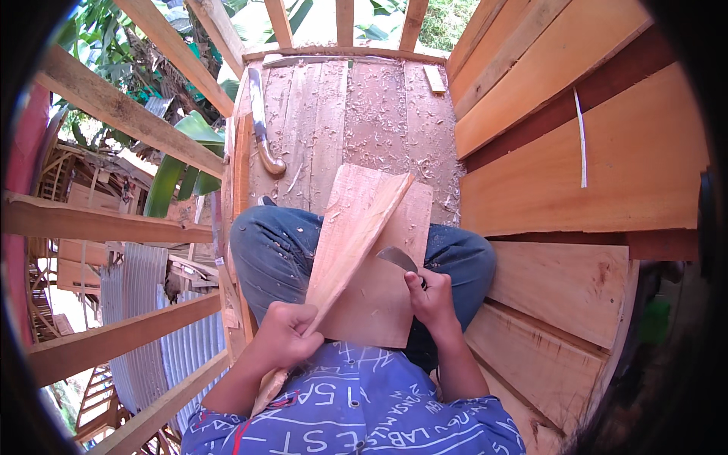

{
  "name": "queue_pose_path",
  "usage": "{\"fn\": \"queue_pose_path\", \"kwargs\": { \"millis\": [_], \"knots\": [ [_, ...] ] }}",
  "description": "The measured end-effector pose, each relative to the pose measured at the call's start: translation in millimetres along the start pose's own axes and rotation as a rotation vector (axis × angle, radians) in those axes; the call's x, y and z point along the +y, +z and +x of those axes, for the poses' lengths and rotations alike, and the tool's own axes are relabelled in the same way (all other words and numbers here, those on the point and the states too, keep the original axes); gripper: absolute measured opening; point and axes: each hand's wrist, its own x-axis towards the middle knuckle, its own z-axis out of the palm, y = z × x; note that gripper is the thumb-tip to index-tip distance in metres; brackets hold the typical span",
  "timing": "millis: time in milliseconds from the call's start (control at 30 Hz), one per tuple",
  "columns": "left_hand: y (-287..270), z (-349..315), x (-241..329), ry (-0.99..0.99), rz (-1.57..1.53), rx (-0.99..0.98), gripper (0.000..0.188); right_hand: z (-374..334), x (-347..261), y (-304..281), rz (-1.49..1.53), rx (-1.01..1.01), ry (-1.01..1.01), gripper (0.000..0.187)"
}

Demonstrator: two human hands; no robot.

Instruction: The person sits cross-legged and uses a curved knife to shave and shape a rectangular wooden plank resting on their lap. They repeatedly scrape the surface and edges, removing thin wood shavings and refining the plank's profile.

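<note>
My left hand [288, 334] is closed round the near end of a long strip of wood [362, 239]. The strip slants up and to the right over a flat board [383, 303] that lies across my lap. In my right hand [432, 297] is a knife [398, 258] with a short curved blade, its handle mostly hidden by my fingers. The blade points up and left, just right of the strip; whether it touches the board beneath I cannot tell. Another piece of the wood [271, 388] shows below my left hand, beside my shirt.
A long bolo-like blade with a wooden handle [271, 159] lies on the plank floor [322, 98] at the far left. Shavings cover the planks, and a small wood block [434, 80] rests at the far right. Wooden rails [121, 222] bound the left, a plank wall [584, 167] the right.
</note>
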Motion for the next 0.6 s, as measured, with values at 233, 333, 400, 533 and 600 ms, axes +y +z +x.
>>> {"fn": "queue_pose_path", "kwargs": {
  "millis": [233,333,400,533,600],
  "knots": [
    [-30,3,20,0.119,0.235,0.003,0.023,-1,3,-5,0.017,0.001,0.05,0.049],
    [-23,7,5,0.206,0.389,0.094,0.023,3,0,-2,-0.017,-0.035,0.067,0.05],
    [-16,9,-4,0.242,0.447,0.105,0.021,6,-1,5,-0.083,-0.061,0.074,0.05],
    [-7,10,-13,0.251,0.434,0.084,0.019,5,-16,14,-0.22,-0.068,-0.033,0.049],
    [-6,11,-16,0.242,0.391,0.109,0.02,4,-21,16,-0.285,-0.092,-0.041,0.047]
  ]
}}
